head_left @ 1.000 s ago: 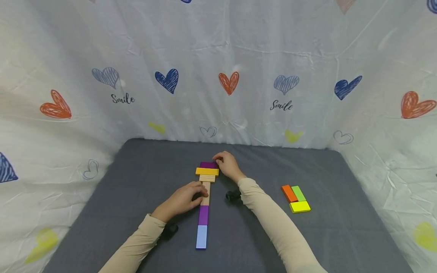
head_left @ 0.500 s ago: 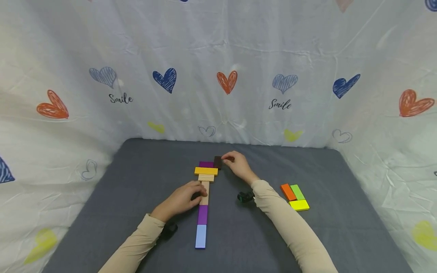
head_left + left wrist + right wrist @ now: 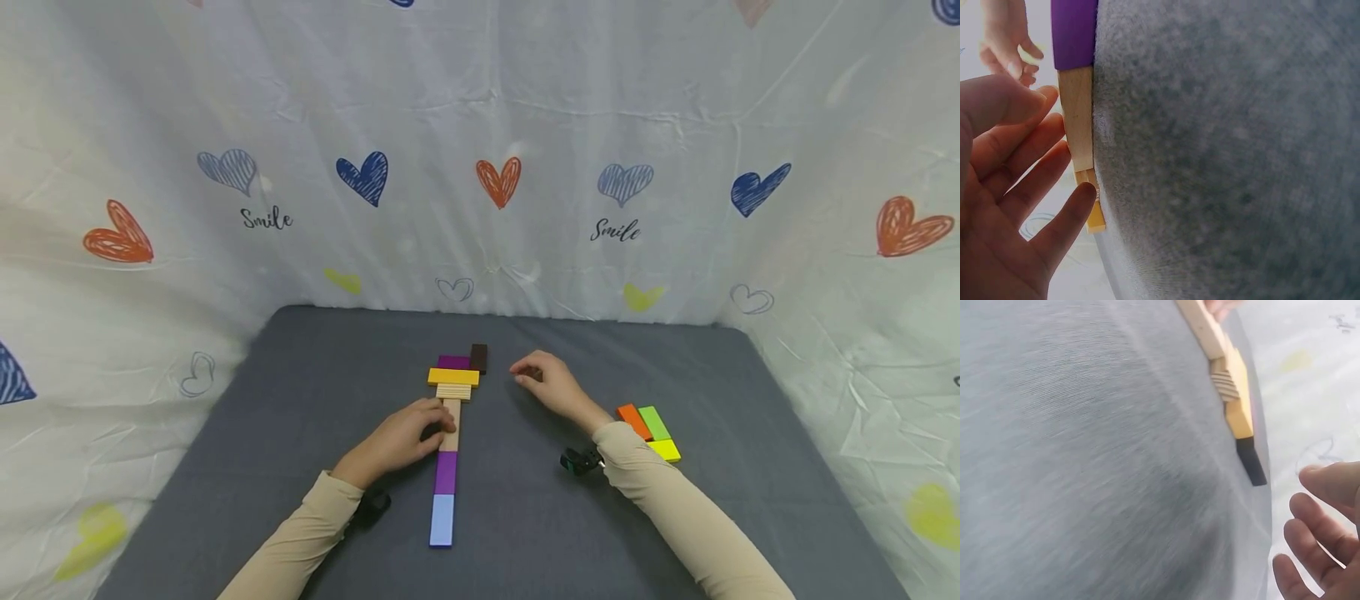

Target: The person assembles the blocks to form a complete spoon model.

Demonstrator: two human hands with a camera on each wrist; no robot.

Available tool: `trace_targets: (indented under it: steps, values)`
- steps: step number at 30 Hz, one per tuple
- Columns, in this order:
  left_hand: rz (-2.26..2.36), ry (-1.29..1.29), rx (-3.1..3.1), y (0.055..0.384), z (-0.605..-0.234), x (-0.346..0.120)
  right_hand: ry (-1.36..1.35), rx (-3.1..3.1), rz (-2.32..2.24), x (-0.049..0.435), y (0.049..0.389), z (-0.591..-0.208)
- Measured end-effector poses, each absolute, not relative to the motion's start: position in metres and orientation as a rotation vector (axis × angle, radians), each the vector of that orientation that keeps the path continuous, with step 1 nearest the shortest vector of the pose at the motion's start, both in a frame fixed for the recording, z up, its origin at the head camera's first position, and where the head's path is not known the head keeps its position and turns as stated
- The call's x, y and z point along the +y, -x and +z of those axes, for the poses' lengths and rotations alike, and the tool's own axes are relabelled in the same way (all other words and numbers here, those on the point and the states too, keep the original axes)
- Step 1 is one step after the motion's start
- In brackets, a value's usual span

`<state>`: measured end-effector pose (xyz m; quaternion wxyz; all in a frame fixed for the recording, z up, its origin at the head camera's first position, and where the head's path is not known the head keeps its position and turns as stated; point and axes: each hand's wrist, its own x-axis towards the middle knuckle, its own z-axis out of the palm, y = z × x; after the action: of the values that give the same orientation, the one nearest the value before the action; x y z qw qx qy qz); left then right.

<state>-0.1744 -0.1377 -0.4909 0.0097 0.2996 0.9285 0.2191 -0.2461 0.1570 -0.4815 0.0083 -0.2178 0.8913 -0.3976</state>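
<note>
A line of flat blocks runs up the table: a light blue block [image 3: 442,521], a purple block [image 3: 446,472], a bare-wood block [image 3: 452,417], a striped wooden piece [image 3: 453,392], a yellow block [image 3: 453,377] set crosswise, and a dark purple block [image 3: 453,362] behind it. A dark brown block [image 3: 478,357] lies at the far right end. My left hand [image 3: 401,437] rests beside the bare-wood block, its relaxed fingertips right at the wood. To the right of the brown block, my right hand [image 3: 551,382] hovers with loosely bent fingers and holds nothing.
An orange block [image 3: 634,421], a green block [image 3: 655,422] and a yellow block [image 3: 664,450] lie together at the right, partly behind the right sleeve. A grey cloth [image 3: 360,358] covers the table. A white curtain [image 3: 562,258] with printed hearts hangs behind it.
My right hand has moved away to the right from the far end of the line, leaving the dark brown block in view beside the dark purple one. The left hand has stayed put.
</note>
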Motion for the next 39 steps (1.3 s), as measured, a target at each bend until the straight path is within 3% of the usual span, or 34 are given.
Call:
trace_targets:
  steps: [19,39]
  values:
    - [0.686,-0.935,2.907,0.174,-0.492,-0.138,0.705,3.044,-1.028,0.241,0.185,-0.494]
    - [0.707,-0.971,2.901,0.174,-0.494,-0.138,0.396,3.162,-0.892,0.307,0.157,-0.488]
